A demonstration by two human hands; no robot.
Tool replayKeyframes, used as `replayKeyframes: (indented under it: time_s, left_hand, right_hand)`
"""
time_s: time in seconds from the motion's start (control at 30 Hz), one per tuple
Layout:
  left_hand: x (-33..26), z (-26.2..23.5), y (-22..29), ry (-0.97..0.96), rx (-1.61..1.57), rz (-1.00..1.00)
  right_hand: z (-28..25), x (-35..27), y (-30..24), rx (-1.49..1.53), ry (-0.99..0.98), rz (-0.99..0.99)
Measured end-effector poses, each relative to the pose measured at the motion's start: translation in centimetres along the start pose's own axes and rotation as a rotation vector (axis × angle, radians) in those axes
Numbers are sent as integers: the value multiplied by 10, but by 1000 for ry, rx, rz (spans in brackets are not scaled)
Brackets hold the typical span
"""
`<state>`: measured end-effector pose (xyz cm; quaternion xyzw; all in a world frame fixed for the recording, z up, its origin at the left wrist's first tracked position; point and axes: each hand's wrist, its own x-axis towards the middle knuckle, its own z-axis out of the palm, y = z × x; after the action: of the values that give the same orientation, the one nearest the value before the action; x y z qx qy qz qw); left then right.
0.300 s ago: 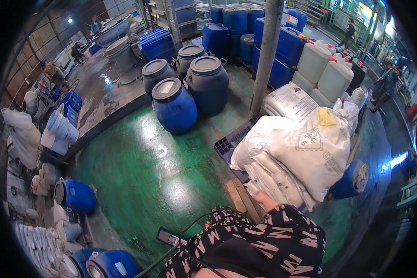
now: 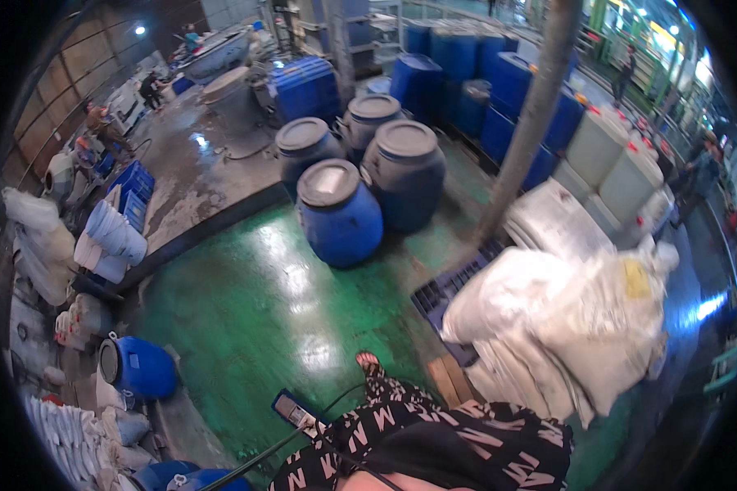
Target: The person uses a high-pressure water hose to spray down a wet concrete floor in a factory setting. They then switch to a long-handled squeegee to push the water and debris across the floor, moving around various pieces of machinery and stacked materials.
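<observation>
A flat device with a dark blue edge (image 2: 293,409) shows low, left of my patterned clothing. A pale patch at its near end may be fingers of my left hand, but it is too small and blurred to tell. A dark cable runs past it. My right hand is out of sight. To my right, stuffed white sacks (image 2: 602,315) lean on a stack of flatter pale sacks (image 2: 520,376). A dark plastic pallet (image 2: 442,299) shows under the pile. Beside it lies a piece of wood (image 2: 449,380). My sandalled foot (image 2: 370,362) is on the green floor.
Blue and dark lidded drums (image 2: 340,221) stand ahead, left of a grey post (image 2: 532,123). Pale jerrycans (image 2: 602,147) stand behind the sacks. A blue drum (image 2: 143,368) and white buckets (image 2: 113,233) are at left, near a raised floor edge (image 2: 213,229). People are farther off.
My right hand, which touched the sack pile, has left the view. The drums, post and sacks have shifted right and down in the picture. My foot has come into sight.
</observation>
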<state>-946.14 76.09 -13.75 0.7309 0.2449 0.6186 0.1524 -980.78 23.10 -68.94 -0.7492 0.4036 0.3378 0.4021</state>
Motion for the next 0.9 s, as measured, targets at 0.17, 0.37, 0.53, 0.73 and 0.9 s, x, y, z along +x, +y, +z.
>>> replayKeyframes:
  time_s: [0.17,0.37,0.53,0.73,0.9]
  left_hand:
    - [8,72,76,-123,-540,-450]
    - [-14,171,112,176,-575,-186]
    - [-28,313,174,153,-671,-211]
    - [-10,489,217,59,-637,-308]
    - [-6,626,282,-1,-530,-221]
  right_hand:
    - [-190,148,-222,107,375,-340]
    - [-368,225,-503,570,393,-544]
    - [-400,293,-591,485,482,-658]
    - [-330,303,-521,222,180,-444]
    - [-301,333,-516,-180,180,-613]
